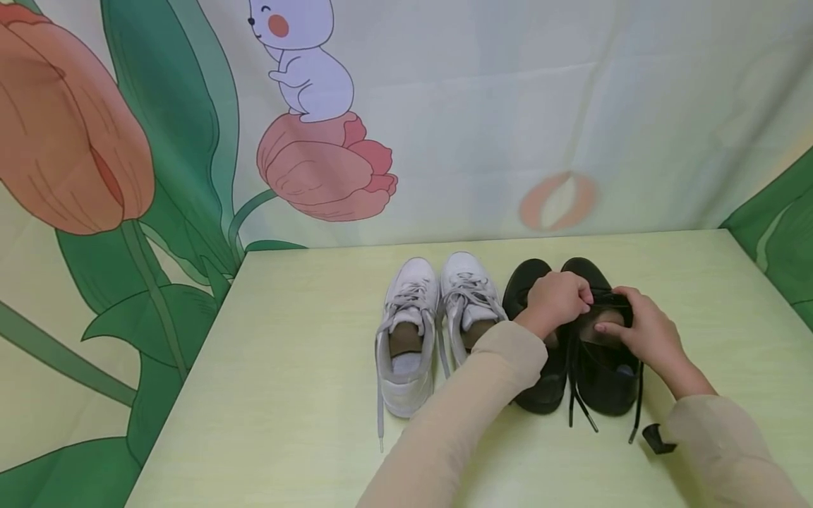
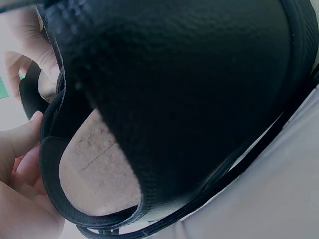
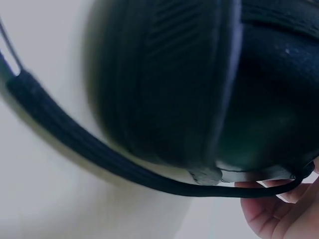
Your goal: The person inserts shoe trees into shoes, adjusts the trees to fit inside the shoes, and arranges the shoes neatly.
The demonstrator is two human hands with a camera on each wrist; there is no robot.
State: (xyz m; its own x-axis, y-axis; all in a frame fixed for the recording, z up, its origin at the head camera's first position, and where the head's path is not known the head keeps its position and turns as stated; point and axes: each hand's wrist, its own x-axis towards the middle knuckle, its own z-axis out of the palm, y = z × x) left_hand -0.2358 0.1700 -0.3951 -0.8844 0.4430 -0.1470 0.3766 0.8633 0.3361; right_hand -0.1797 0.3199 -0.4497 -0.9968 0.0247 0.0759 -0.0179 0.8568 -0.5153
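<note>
Two black lace-up shoes stand side by side on the right, toes pointing away. Over the right-hand black shoe point(image 1: 610, 388), my left hand point(image 1: 555, 302) has its fingers curled and pinches the black shoelace point(image 1: 574, 367) near the tongue. My right hand point(image 1: 651, 331) grips the same shoe's upper by the lacing, its thumb over the opening. Loose lace ends trail down both sides of that shoe. Part of the left-hand black shoe point(image 1: 540, 395) is hidden behind my left hand and sleeve. The left wrist view shows fingers at the shoe's edge and its tan inside point(image 2: 99, 169).
A pair of white sneakers point(image 1: 406, 395) stands to the left, grey laces hanging loose; my left sleeve point(image 1: 444, 437) covers part of one. A small black piece point(image 1: 658, 439) shows beside my right sleeve point(image 1: 718, 437). Behind the pale table point(image 1: 273, 367) hangs a printed cloth point(image 1: 470, 141).
</note>
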